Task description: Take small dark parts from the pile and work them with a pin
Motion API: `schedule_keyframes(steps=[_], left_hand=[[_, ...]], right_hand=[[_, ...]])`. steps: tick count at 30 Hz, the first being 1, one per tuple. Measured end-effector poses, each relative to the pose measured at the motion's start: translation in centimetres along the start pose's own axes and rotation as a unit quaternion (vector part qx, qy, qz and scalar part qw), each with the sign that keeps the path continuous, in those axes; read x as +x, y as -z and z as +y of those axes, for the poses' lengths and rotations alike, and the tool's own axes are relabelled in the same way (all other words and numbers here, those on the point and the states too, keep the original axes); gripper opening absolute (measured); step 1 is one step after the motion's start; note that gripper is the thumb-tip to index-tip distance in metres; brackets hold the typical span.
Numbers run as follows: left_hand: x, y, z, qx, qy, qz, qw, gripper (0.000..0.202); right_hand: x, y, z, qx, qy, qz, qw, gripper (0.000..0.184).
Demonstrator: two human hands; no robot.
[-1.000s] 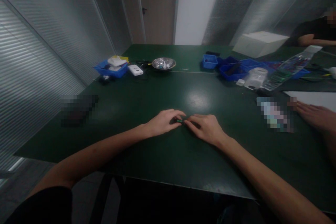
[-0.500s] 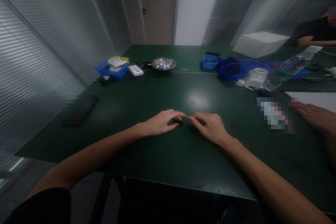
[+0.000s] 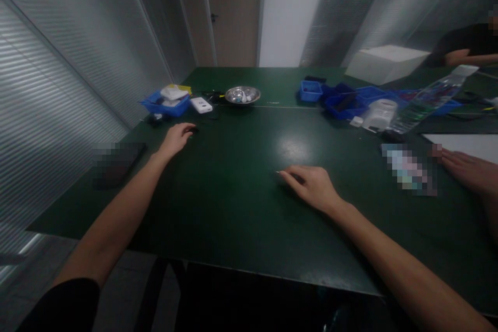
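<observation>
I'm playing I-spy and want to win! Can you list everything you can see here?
table: one, dark green, under everything
metal bowl: one, silver, far middle
blue bin: one, far left, white things inside
white device: one, right of that bin
blue bins: several, far right
white box: one, far right, behind the bins
clear packet: one, see-through, right
co-worker's hand: one, right edge, on the table
small dark thing: one, at the left fingertips
small pale part: one, at the right fingertips
left hand: one, stretched out far left
right hand: one, on the table's middle
</observation>
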State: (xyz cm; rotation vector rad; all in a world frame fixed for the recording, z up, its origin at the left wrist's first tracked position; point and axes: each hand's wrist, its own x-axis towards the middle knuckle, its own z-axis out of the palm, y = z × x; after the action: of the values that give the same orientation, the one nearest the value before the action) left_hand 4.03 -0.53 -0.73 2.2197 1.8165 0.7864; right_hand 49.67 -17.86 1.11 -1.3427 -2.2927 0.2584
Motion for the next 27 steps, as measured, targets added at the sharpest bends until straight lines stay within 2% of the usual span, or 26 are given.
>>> schedule_keyframes(steps=[3, 8, 10, 14, 16, 18, 20, 27], left_hand=[[0.1, 0.7, -2.0, 0.019, 0.045, 0.044, 0.998, 0.033], [0.2, 1.4, -3.2, 0.027, 0.119, 0.091, 0.988, 0.023], [0.3, 1.8, -3.5, 0.041, 0.152, 0.078, 0.985, 0.022], [0.7, 2.5, -4.0, 0.047, 0.218, 0.001, 0.975, 0.026], [0.9, 2.6, -4.2, 0.038, 0.238, -0.017, 0.970, 0.023], [1.0, 2.6, -4.4, 0.031, 0.233, -0.010, 0.972, 0.019], [0.9, 2.6, -4.5, 0.024, 0.210, 0.020, 0.977, 0.016], [0.1, 2.6, -3.0, -0.038, 0.093, 0.128, 0.987, 0.020]], right_hand=[[0.1, 0.1, -0.1, 0.001, 0.000, -0.007, 1.000, 0.039], [0.1, 0.1, -0.1, -0.006, 0.003, -0.010, 1.000, 0.041], [0.1, 0.1, -0.1, -0.009, 0.004, -0.010, 1.000, 0.040], [0.0, 0.0, 0.0, -0.010, 0.003, -0.012, 1.000, 0.040], [0.1, -0.1, 0.0, -0.011, 0.004, -0.012, 1.000, 0.040], [0.1, -0.2, 0.0, -0.014, 0.004, -0.009, 1.000, 0.039], [0.1, -0.2, 0.0, -0.014, 0.007, -0.008, 1.000, 0.039], [0.1, -0.1, 0.0, -0.010, 0.008, -0.015, 1.000, 0.040]])
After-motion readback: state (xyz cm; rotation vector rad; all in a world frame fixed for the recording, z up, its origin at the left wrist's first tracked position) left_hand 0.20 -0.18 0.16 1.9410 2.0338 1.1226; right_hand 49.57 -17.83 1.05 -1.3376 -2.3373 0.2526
